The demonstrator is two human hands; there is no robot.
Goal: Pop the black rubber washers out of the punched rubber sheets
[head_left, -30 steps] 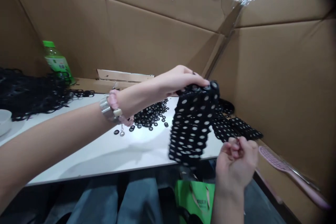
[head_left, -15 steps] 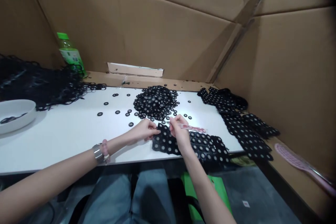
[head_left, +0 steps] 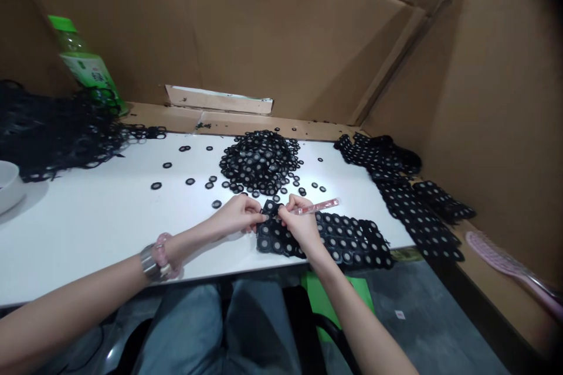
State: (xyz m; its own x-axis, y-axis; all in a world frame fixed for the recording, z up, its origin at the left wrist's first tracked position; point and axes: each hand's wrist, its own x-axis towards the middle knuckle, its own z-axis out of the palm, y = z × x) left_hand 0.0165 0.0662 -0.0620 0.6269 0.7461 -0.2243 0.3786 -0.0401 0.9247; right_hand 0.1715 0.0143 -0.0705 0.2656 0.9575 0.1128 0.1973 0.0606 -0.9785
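A black sheet dotted with rows of pale round discs (head_left: 347,241) lies along the front edge of the white table. My left hand (head_left: 237,214) is closed, pinching the sheet's upper left corner, which is lifted a little. In my right hand (head_left: 301,224) is a slim pen-like tool with a red, clear-wrapped shaft (head_left: 323,206). Its tip meets the raised corner near my left fingertips, mostly hidden by my fingers. Just behind both hands rises a heap of small black rings with grey centres (head_left: 259,161). Single rings (head_left: 190,181) lie scattered left of the heap.
Black stringy offcuts (head_left: 57,135) pile up at left, by a green-capped bottle (head_left: 90,67) and a white bowl (head_left: 9,187). More dotted black sheets (head_left: 409,205) hang over the table's right end. A pink hairbrush (head_left: 497,258) lies beyond them. Cardboard walls (head_left: 272,29) surround the table.
The sheet's left corner has come up between my hands. My right hand has moved in closer to the left one, and the tool has tilted upward at its far end. The view has shifted slightly.
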